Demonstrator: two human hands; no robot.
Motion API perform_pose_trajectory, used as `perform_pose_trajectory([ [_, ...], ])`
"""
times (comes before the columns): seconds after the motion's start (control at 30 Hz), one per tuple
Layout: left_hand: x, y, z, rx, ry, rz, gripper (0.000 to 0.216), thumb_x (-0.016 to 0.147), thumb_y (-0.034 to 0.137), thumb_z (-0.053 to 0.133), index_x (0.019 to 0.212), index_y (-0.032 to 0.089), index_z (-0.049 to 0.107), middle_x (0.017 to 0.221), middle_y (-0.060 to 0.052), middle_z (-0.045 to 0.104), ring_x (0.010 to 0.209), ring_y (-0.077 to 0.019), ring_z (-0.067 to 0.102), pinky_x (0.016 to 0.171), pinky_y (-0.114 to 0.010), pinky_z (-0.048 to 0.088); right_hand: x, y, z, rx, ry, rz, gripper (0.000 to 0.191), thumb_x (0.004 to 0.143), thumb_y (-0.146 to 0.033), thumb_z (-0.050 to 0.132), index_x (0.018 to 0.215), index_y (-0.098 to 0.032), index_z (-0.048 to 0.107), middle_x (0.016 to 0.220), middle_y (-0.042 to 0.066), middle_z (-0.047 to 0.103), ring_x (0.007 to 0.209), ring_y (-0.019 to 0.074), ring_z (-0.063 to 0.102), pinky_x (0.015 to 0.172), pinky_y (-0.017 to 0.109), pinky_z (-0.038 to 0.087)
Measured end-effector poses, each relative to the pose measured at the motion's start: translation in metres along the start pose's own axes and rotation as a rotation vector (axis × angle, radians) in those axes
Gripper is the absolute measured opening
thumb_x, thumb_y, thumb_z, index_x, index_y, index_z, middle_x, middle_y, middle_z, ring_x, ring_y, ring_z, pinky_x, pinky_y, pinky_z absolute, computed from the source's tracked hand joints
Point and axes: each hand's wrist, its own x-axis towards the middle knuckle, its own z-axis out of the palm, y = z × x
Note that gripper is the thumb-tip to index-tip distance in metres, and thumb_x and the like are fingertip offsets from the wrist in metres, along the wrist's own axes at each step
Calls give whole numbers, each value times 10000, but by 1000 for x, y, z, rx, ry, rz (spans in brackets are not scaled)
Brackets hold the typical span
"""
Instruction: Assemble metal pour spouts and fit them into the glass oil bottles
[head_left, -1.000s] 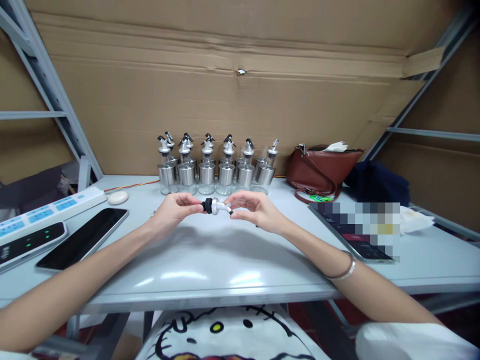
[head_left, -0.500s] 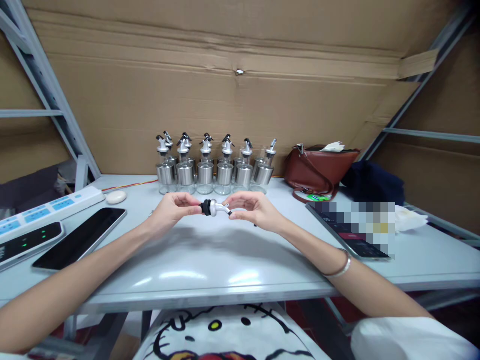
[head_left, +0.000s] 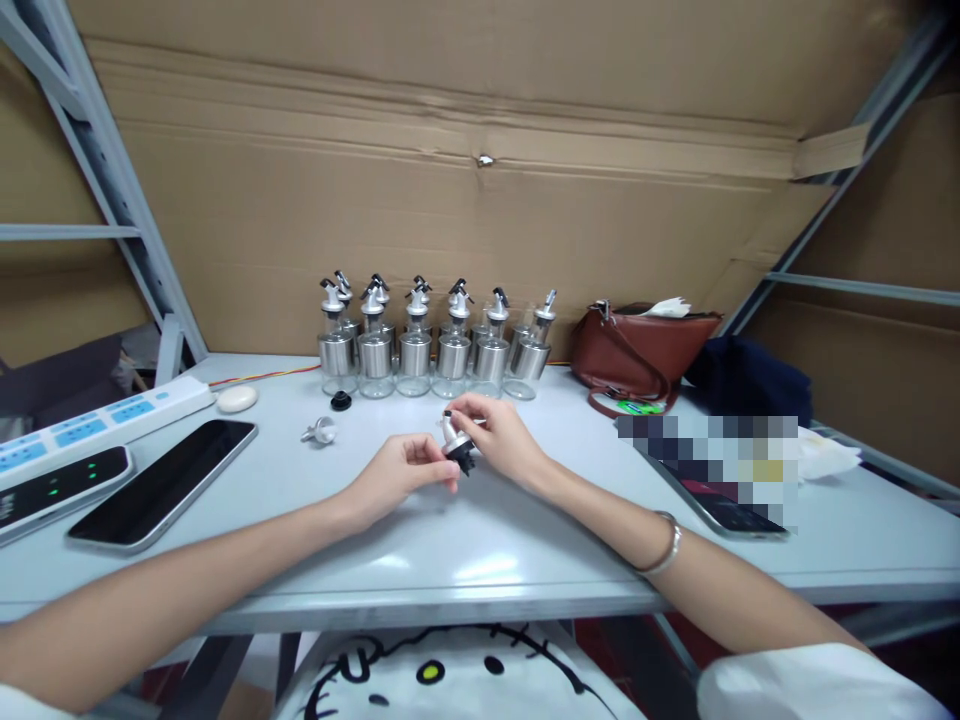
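Observation:
My right hand point(head_left: 501, 435) pinches a bottle pourer spout point(head_left: 454, 440) by its silvery upper part, with the spout up and the black ribbed stopper down, slightly tilted. My left hand point(head_left: 409, 475) is closed at the stopper end, its thumb and fingertips against the black part; the exact contact is partly hidden. On the table to the left lie a small silvery piece shaped like a funnel point(head_left: 322, 431) and a small black cap point(head_left: 341, 400). Beyond my hands stand several glass-and-steel oil bottles point(head_left: 415, 352) in rows, most topped with similar pourers.
On the left are a white power strip point(head_left: 105, 425), a black device with green lights point(head_left: 64, 490), a phone point(head_left: 165, 485) and a white oval object point(head_left: 237, 399). At the right are a brown bag point(head_left: 637, 350), dark cloth point(head_left: 750, 375) and a partly blurred tablet-like device point(head_left: 739, 515).
The pourer has turned from lying sideways to nearly upright, and both hands have come lower and closer together. The funnel-shaped piece and black cap, previously behind my left hand, now show.

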Motion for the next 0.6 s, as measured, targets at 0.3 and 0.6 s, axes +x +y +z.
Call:
perform_pose_trajectory([
  [0.3,3,-1,-7,7,-54,62,350,709,370,701,918,169,505,668,15,646,651,-127,604,747,-285,438,-4,5,-2,-125,-64,63,124,797,-148,401,895,-194,461,572,-58,519,511,109,453,527,216,345],
  [0.6,6,-5,-7,-155,39,18,444,700,526,687,827,172,450,723,2,642,674,-130,618,750,-300,464,-9,-12,-7,65,-197,94,199,856,-332,425,944,-184,524,669,6,612,599,129,585,527,228,450],
])
